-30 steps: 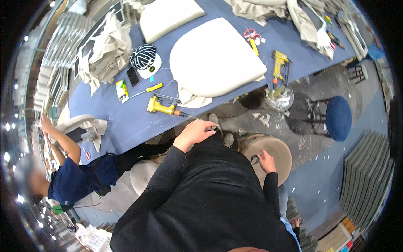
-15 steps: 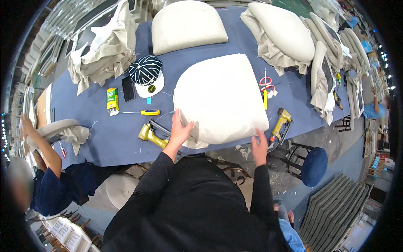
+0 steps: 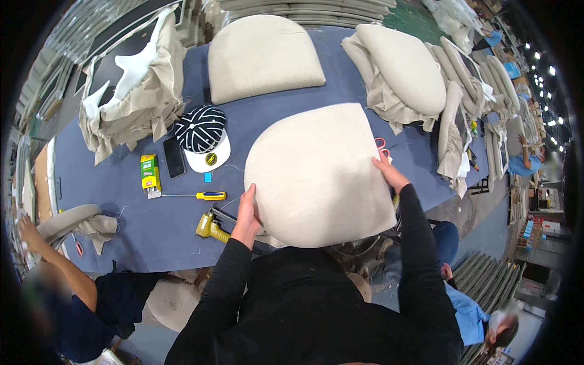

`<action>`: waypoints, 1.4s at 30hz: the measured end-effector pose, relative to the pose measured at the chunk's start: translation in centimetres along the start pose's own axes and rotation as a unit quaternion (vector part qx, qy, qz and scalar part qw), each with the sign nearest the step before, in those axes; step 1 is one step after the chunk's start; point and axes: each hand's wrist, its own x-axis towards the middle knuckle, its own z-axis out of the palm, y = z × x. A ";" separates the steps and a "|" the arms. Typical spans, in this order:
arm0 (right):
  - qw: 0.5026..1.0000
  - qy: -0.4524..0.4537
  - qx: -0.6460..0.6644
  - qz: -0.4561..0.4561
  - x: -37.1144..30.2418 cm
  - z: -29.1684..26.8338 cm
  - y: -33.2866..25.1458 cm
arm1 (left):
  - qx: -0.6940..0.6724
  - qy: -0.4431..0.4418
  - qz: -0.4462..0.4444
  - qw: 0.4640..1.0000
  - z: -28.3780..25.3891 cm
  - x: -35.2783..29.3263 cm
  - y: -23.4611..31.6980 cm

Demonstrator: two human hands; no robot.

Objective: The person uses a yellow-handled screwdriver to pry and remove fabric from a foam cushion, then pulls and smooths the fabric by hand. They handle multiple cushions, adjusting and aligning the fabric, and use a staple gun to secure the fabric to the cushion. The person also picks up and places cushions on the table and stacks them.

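A cream upholstered chair seat (image 3: 319, 173), rounded at one side and straight at the other, is before me over the table's front edge. My left hand (image 3: 246, 218) grips its left rim, the thumb along the edge. At its right edge my right hand (image 3: 390, 173) holds on, its fingertips partly hidden beneath. Left of the seat lies a yellow staple gun (image 3: 210, 226), with a yellow-handled screwdriver (image 3: 211, 196) just beyond. Red-handled scissors (image 3: 381, 146) peek out past the seat's right edge.
The blue-covered table (image 3: 152, 234) carries another cream seat (image 3: 264, 58), a striped cap (image 3: 201, 129), a phone (image 3: 174, 157) and a green-yellow box (image 3: 150, 173). Fabric-covered pieces (image 3: 131, 91) are heaped at far left, stacked seats (image 3: 401, 67) at far right. Co-workers are at left (image 3: 73, 298) and lower right (image 3: 465, 307).
The seat has come up and nearer to me, its front edge now over my lap. My right hand has shifted from the front corner to the right edge. A person in light blue appears more fully.
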 end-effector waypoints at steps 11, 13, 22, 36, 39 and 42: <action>0.840 0.219 -0.051 -0.494 -20.0 0.1 -27.0 | 0.232 -0.177 -0.013 0.956 1.2 -6.4 0.1; 0.862 0.089 0.076 -0.493 -15.9 2.6 -24.7 | 0.431 -0.127 0.025 0.893 1.3 -8.5 1.0; 0.847 0.191 0.103 -0.486 -11.6 2.4 -19.4 | 0.407 -0.155 0.597 0.674 17.4 -28.9 3.3; 0.791 0.143 0.082 -0.590 -16.8 -1.6 -17.6 | 0.448 0.109 0.706 0.538 26.5 -28.8 0.2; 0.780 0.097 0.057 -0.616 -16.4 -2.1 -18.2 | 0.408 0.039 0.725 0.553 27.0 -27.9 0.6; 0.759 0.100 -0.044 -0.642 -16.8 -2.2 -19.6 | 0.434 0.080 0.707 0.553 26.5 -27.8 1.0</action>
